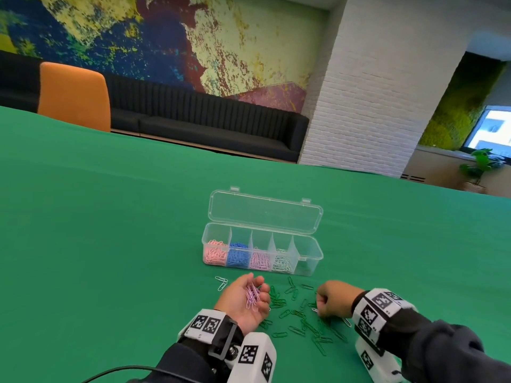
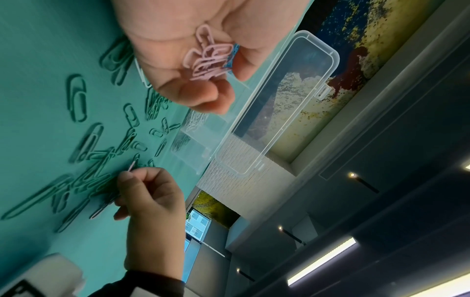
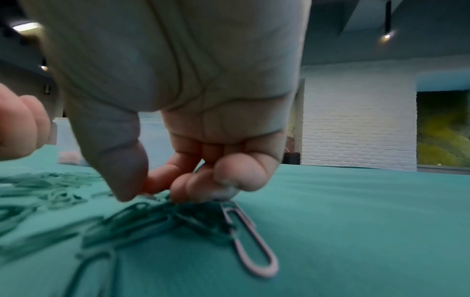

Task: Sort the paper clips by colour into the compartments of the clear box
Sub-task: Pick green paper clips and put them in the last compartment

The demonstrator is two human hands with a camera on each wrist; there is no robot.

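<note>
Lilac clips (image 1: 253, 295) cupped in left fingers (image 1: 262, 290).

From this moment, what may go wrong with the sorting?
1. The left hand cups a loose bunch of lilac paper clips in its upturned palm; tilting may spill them among the green paper clips.
2. The right hand picks at tangled clips and may lift a green one too.

Even daylight is filling the head view, with wide-angle bending showing at the edges. Both wrist views are running dimmer and teal-tinted — ceiling lights (image 2: 321, 260) are glaring, and the green clips (image 3: 152, 223) are blurring close to the lens.
</note>
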